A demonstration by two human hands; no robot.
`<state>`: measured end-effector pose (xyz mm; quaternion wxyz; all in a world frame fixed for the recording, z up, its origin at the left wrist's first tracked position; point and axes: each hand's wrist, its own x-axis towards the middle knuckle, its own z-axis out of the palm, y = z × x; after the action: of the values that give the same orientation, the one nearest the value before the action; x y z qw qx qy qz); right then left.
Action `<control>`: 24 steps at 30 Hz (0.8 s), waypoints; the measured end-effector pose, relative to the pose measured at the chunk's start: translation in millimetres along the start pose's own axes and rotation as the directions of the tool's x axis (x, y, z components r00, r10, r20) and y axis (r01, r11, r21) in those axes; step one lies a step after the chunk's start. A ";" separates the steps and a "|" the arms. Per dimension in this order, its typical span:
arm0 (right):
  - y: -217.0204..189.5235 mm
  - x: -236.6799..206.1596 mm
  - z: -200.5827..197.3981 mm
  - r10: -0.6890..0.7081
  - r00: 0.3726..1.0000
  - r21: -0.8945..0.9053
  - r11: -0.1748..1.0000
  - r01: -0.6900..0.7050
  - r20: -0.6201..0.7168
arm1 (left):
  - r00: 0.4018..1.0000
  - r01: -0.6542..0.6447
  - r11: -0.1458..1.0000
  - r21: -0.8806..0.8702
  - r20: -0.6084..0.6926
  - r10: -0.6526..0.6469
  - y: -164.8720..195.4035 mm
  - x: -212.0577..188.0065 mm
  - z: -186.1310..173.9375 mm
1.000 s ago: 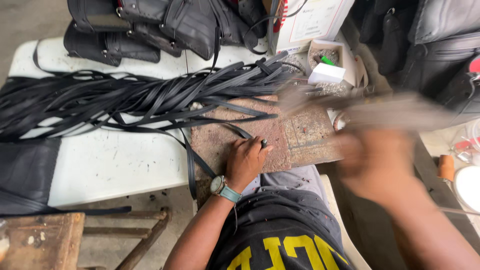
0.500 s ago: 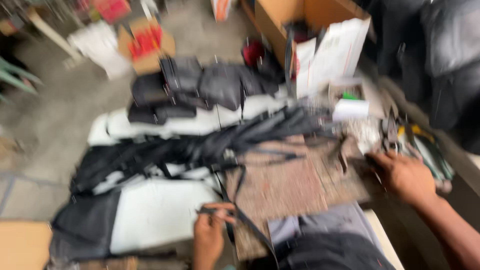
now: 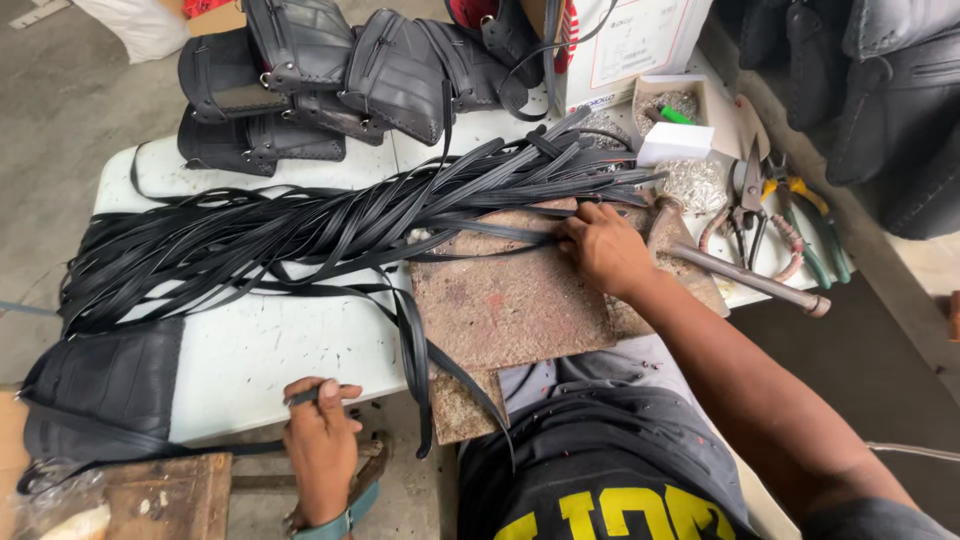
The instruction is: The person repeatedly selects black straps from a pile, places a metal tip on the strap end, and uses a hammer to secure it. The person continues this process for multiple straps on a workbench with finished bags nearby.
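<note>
A: Black strap (image 3: 420,350) status?

B: I see 1 strap trailing off the tabletop (image 3: 250,350). Left hand (image 3: 320,425) is closed around its end; right hand (image 3: 600,245) pins it flat to the board (image 3: 510,300).

A: Risk?

B: Pulling may snag the strap bundle (image 3: 300,240) and drag it off.

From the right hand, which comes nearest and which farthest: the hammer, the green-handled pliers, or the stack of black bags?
Measured from the right hand:
1. Hammer, just to its right, its head beside the hand.
2. Green-handled pliers, farther right at the table edge.
3. Stack of black bags, far off at the table's upper left.
</note>
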<state>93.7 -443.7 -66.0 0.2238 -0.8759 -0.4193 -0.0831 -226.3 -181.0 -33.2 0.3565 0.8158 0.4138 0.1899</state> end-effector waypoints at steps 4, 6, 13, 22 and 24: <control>11.1 -2.2 -2.8 -0.073 0.992 0.267 0.963 0.043 0.101 | 0.998 -0.060 0.991 -0.121 0.012 0.062 11.1 1.0 6.7; 11.7 -11.3 -8.7 0.141 0.925 0.421 0.859 -0.292 0.354 | 0.992 -0.107 0.977 -0.185 0.044 0.117 16.8 -3.1 16.7; -4.1 -30.1 -18.3 0.054 0.863 0.685 0.584 -0.435 0.502 | 0.902 -0.230 0.912 -0.338 0.278 0.330 57.1 -8.7 62.4; -10.3 -82.0 -12.6 0.172 0.836 0.695 0.484 -0.532 0.521 | 0.739 -0.409 0.904 -0.127 0.534 0.409 124.0 -34.9 134.3; -12.1 -83.7 -6.1 0.256 0.820 0.737 0.358 -0.573 0.512 | 0.726 -0.426 0.902 -0.074 0.567 0.390 133.5 -34.1 150.2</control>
<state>31.5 -498.2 -84.6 0.5791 -0.7161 -0.1919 0.3392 -83.3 -326.3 -36.2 0.3877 0.9159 0.1045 -0.0012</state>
